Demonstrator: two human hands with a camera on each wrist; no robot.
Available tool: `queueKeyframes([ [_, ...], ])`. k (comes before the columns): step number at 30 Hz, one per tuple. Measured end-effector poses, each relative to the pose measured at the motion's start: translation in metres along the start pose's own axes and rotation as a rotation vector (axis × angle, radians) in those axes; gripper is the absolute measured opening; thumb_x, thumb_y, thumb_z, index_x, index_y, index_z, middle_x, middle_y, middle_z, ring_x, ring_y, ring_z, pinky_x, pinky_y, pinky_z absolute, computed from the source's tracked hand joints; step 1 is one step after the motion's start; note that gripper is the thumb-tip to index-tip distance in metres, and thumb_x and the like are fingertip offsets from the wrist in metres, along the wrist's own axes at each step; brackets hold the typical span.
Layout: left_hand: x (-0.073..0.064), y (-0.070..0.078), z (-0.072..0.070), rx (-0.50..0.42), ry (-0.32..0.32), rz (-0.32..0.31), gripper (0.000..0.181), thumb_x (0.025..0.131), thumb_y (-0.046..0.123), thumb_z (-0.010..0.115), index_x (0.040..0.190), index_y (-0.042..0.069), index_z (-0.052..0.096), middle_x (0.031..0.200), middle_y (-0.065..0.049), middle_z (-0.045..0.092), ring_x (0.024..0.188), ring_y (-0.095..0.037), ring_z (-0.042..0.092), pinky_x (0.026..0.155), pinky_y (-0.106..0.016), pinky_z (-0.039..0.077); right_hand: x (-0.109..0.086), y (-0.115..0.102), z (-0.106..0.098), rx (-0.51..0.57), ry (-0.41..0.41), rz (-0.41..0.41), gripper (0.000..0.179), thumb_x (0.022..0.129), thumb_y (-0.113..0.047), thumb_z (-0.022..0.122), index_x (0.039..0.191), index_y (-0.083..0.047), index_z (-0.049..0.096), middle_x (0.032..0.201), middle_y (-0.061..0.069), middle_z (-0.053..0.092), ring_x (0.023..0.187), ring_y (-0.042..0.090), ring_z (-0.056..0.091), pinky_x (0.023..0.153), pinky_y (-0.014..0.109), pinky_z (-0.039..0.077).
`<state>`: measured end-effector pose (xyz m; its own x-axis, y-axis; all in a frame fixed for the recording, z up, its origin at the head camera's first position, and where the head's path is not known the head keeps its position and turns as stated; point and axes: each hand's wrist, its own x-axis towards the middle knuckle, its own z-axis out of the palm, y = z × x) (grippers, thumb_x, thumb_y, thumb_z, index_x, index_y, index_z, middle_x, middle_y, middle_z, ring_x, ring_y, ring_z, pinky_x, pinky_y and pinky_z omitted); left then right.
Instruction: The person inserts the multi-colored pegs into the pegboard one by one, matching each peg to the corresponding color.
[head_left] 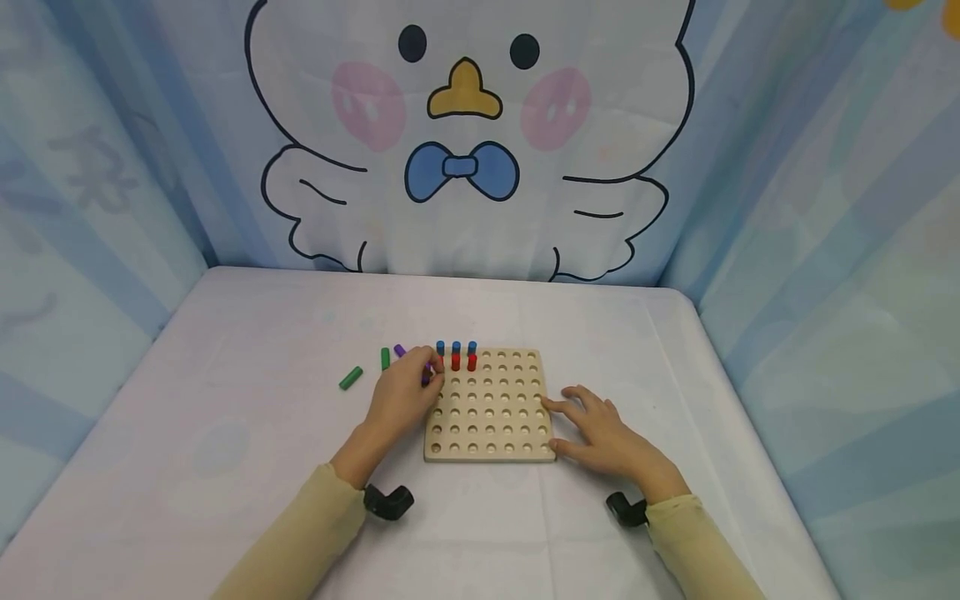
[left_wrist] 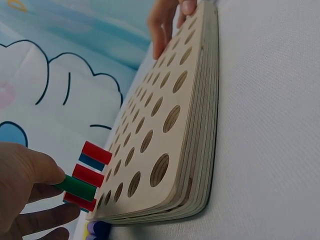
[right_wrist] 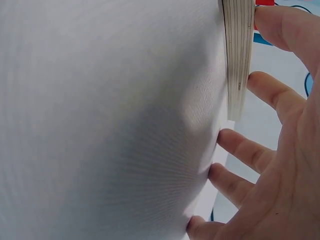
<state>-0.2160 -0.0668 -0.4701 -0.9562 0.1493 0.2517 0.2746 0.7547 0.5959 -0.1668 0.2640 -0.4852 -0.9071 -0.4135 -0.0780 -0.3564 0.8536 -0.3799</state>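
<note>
A square wooden pegboard [head_left: 480,422] with rows of round holes lies on the table. My left hand [head_left: 405,387] is over its far left corner; in the left wrist view it pinches a green peg [left_wrist: 77,187] between thumb and finger, close beside the red pegs. Blue pegs [head_left: 456,346] stand along the board's far row, with red pegs [head_left: 456,362] in the row in front of them. At the board's right edge, my right hand [head_left: 600,433] has its fingers spread, with thumb and forefinger touching the side and the other fingertips on the cloth.
Left of the board lie loose pegs: a green peg [head_left: 351,377], another green one [head_left: 386,358] and a purple peg [head_left: 400,350], partly behind the left hand. A white cloth [head_left: 247,450] covers the table. Printed curtains [head_left: 465,237] stand behind and at both sides.
</note>
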Motion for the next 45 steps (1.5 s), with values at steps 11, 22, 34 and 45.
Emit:
queueKeyframes([
  [11, 0.0010, -0.0022, 0.0042, 0.031, -0.003, 0.002, 0.010, 0.097, 0.012, 0.070, 0.099, 0.016, 0.060, 0.091, 0.001, 0.063, 0.075, -0.014, 0.056, 0.064, -0.028, 0.047, -0.0009, -0.0010, 0.0012, 0.005, 0.007, 0.001, 0.066, 0.097, -0.049, 0.066, 0.156, -0.026, 0.047, 0.155, 0.018, 0.041, 0.148, 0.043, 0.036, 0.114, 0.077, 0.019],
  [22, 0.0064, -0.0065, 0.0078, 0.007, 0.010, 0.022, 0.008, 0.098, 0.012, 0.069, 0.099, 0.015, 0.062, 0.090, 0.001, 0.064, 0.074, -0.013, 0.056, 0.063, -0.029, 0.046, -0.0005, 0.0007, 0.0021, 0.008, 0.012, -0.003, 0.065, 0.098, -0.049, 0.066, 0.156, -0.027, 0.047, 0.155, 0.017, 0.041, 0.148, 0.042, 0.036, 0.114, 0.077, 0.019],
  [34, 0.0062, -0.0079, 0.0051, 0.019, -0.036, 0.020, 0.011, 0.100, 0.009, 0.067, 0.109, 0.013, 0.063, 0.106, -0.003, 0.069, 0.090, -0.017, 0.064, 0.078, -0.036, 0.054, -0.0009, 0.0000, 0.0014, 0.008, 0.009, 0.006, 0.065, 0.097, -0.048, 0.067, 0.156, -0.027, 0.047, 0.156, 0.017, 0.041, 0.150, 0.043, 0.033, 0.115, 0.077, 0.018],
  [45, 0.0062, -0.0081, 0.0076, 0.022, -0.033, 0.018, 0.010, 0.099, 0.010, 0.068, 0.108, 0.013, 0.064, 0.101, -0.002, 0.069, 0.082, -0.017, 0.058, 0.072, -0.033, 0.049, -0.0010, -0.0001, -0.0002, 0.000, 0.010, 0.003, 0.066, 0.097, -0.049, 0.067, 0.156, -0.027, 0.047, 0.156, 0.016, 0.040, 0.146, 0.042, 0.040, 0.115, 0.077, 0.019],
])
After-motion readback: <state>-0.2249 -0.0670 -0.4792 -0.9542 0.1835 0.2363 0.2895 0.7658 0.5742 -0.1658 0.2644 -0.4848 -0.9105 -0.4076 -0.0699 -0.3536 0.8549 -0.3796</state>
